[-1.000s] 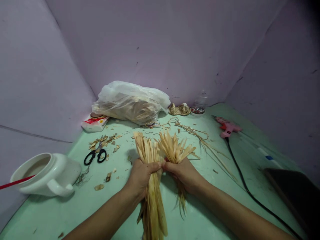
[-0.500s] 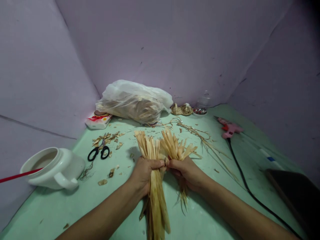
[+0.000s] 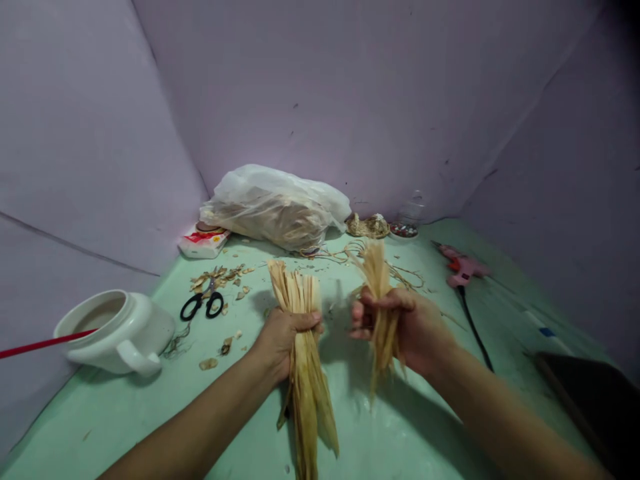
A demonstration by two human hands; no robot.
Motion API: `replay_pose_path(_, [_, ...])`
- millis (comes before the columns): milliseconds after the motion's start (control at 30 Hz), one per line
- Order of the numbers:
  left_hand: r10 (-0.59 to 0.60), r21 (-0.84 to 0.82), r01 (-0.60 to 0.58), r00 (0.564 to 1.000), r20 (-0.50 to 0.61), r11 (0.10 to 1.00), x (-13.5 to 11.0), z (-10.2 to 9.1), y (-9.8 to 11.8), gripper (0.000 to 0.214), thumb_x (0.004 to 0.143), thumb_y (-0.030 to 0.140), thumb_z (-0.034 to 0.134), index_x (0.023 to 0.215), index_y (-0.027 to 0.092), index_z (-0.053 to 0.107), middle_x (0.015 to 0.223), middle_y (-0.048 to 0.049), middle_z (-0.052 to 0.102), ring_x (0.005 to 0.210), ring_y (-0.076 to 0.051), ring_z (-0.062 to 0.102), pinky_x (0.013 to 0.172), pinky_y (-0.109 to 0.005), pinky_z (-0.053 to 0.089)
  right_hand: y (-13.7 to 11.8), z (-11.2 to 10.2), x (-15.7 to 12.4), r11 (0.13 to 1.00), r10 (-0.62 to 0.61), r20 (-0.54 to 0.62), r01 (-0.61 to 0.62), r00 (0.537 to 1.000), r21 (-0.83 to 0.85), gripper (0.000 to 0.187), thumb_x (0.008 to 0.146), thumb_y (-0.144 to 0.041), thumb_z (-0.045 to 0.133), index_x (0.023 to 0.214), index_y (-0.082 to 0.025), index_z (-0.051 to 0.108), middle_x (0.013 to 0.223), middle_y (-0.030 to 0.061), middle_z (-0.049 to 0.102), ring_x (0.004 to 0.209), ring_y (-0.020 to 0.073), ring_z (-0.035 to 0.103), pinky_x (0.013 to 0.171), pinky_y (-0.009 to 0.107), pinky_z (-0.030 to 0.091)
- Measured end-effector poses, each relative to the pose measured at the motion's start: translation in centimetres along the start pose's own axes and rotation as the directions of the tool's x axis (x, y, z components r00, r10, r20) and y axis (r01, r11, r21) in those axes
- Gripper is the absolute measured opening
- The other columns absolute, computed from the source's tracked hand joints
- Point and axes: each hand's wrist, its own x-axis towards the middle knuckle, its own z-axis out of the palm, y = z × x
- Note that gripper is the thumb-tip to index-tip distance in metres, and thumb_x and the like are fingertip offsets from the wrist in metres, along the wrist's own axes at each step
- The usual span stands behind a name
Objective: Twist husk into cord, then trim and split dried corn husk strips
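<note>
My left hand (image 3: 283,337) is closed round the middle of a thick bundle of dry straw-coloured husk strips (image 3: 303,373), which stands fanned out above the fist and trails down toward me. My right hand (image 3: 405,327) grips a thinner, smeared bundle of husk strips (image 3: 380,293), held upright a short gap to the right of the first bundle. Both bundles hover just over the pale green tabletop (image 3: 150,413).
A white jug (image 3: 117,330) with a red stick lies at the left. Black-handled scissors (image 3: 203,305) lie among husk scraps. A plastic bag of husks (image 3: 277,210), a red-and-white packet (image 3: 203,241) and small woven pieces (image 3: 369,225) sit at the back. A pink glue gun (image 3: 463,267) with black cord lies right.
My right hand has pulled its smaller bundle away to the right and turned it upright, so the two bundles no longer touch. The left hand has stayed put.
</note>
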Motion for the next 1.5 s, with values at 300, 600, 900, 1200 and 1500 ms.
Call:
replay_pose_path(300, [0.038, 0.024, -0.038, 0.999, 0.02, 0.999, 0.1, -0.2, -0.1, 0.01, 0.051, 0.009, 0.066, 0.053, 0.01, 0.057, 0.04, -0.0014, 0.052, 0.036, -0.011, 0.047, 0.037, -0.023, 0.037, -1.8, -0.3, -0.5, 0.998, -0.048, -0.083, 0.051, 0.995, 0.043, 0.009, 0.052, -0.018, 0.048, 0.057, -0.02, 0.041, 0.045, -0.0084, 0.019, 0.037, 0.0035, 0.008, 0.031, 0.015, 0.006])
replay_pose_path(600, [0.008, -0.051, 0.006, 0.959, 0.282, 0.999, -0.6, 0.6, -1.3, 0.011, 0.052, 0.011, 0.064, 0.062, 0.008, 0.062, 0.048, -0.0061, 0.058, 0.044, -0.018, 0.056, 0.047, -0.031, 0.044, 5.1, 0.1, 2.1, 0.98, 0.101, -0.156, -0.125, 0.983, -0.156, 0.009, 0.054, -0.02, 0.046, 0.055, -0.013, 0.051, 0.044, -0.0005, 0.044, 0.038, 0.006, 0.035, 0.032, 0.015, 0.019])
replay_pose_path(900, [0.038, -0.026, -0.031, 0.947, 0.319, 0.999, -0.7, 0.8, -1.7, 0.016, 0.051, 0.007, 0.059, 0.066, 0.006, 0.065, 0.051, -0.0091, 0.062, 0.05, -0.021, 0.059, 0.054, -0.034, 0.047, 5.3, -0.1, 1.8, 0.937, -0.048, -0.115, 0.005, 0.992, -0.35, 0.029, 0.061, -0.036, 0.062, 0.052, -0.015, 0.046, 0.04, -0.0051, 0.039, 0.034, 0.0032, 0.029, 0.033, 0.017, 0.015])
replay_pose_path(1200, [-0.009, -0.039, 0.024, 0.941, 0.339, 0.999, -0.8, 1.0, -1.3, 0.019, 0.05, 0.007, 0.059, 0.067, 0.005, 0.066, 0.053, -0.0109, 0.063, 0.051, -0.023, 0.06, 0.056, -0.037, 0.048, 5.4, -0.1, 2.0, 0.936, -0.053, -0.187, -0.016, 0.981, -0.352, 0.022, 0.059, -0.026, 0.056, 0.046, -0.016, 0.042, 0.037, -0.0062, 0.036, 0.031, 0.0023, 0.027, 0.032, 0.017, 0.015])
replay_pose_path(1500, [-0.184, -0.035, 0.197, 0.955, 0.232, 0.98, -0.7, 0.8, -0.8, 0.011, 0.052, 0.005, 0.056, 0.059, 0.005, 0.065, 0.052, -0.0099, 0.062, 0.048, -0.018, 0.059, 0.055, -0.03, 0.048, 5.4, -0.4, 1.9, 0.958, -0.008, -0.148, -0.035, 0.989, -0.283, 0.011, 0.055, -0.021, 0.052, 0.047, -0.014, 0.048, 0.039, -0.0052, 0.036, 0.034, 0.0027, 0.028, 0.033, 0.015, 0.016])
